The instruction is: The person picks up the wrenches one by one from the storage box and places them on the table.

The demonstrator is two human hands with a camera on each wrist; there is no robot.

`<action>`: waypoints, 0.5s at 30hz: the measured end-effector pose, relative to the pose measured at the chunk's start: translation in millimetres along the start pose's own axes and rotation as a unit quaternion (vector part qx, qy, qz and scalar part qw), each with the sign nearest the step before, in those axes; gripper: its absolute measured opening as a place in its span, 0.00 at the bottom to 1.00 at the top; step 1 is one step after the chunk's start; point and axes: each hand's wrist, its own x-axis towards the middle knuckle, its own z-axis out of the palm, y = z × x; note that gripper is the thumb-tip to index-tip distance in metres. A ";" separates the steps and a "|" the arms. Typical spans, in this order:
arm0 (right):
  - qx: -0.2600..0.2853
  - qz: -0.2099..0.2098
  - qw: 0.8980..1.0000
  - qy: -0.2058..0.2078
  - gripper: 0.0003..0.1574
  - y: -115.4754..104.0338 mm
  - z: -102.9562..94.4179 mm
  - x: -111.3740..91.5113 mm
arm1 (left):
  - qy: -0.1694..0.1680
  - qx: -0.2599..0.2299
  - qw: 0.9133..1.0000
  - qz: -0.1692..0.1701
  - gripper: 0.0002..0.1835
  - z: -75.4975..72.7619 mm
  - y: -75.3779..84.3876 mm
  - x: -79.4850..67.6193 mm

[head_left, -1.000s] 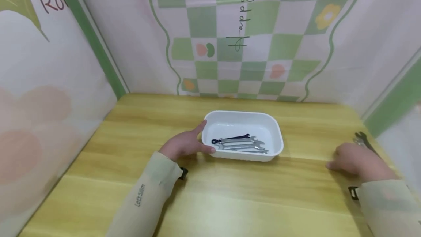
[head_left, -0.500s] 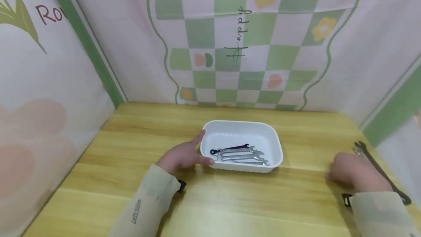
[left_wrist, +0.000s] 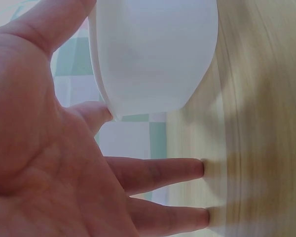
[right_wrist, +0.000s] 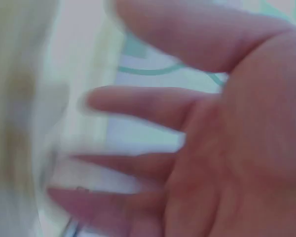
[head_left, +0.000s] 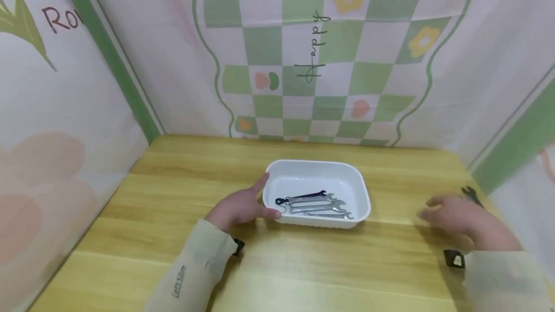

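Observation:
A white rectangular plastic box (head_left: 323, 224) stands mid-table in the head view. Inside lie several silver wrenches (head_left: 321, 207) and a dark wrench (head_left: 305, 196). My left hand (head_left: 238, 208) is at the box's left end, with the thumb at the near corner and the index finger at the far corner of the rim. Its other fingers (left_wrist: 160, 173) stretch down to the tabletop. Over the right side of the table my right hand (head_left: 455, 215) holds nothing, fingers spread. Just behind it shows the open end of another dark wrench (head_left: 471, 195), the rest hidden by the hand.
The wood-grain table (head_left: 347, 273) ends at a printed fabric wall (head_left: 277, 52) behind, with fabric sides left and right. In the right wrist view, a blurred metallic shaft (right_wrist: 70, 228) shows below the fingers.
My right hand has shifted slightly left and its fingers have spread from a curled pose. The dark wrench beside it is now more covered. My left hand stays at the box.

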 end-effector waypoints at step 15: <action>0.729 -0.279 0.571 -0.253 0.35 -4.1 -40.2 54.4 | -0.002 0.012 1.000 0.001 0.64 -0.2 -1.3 1.2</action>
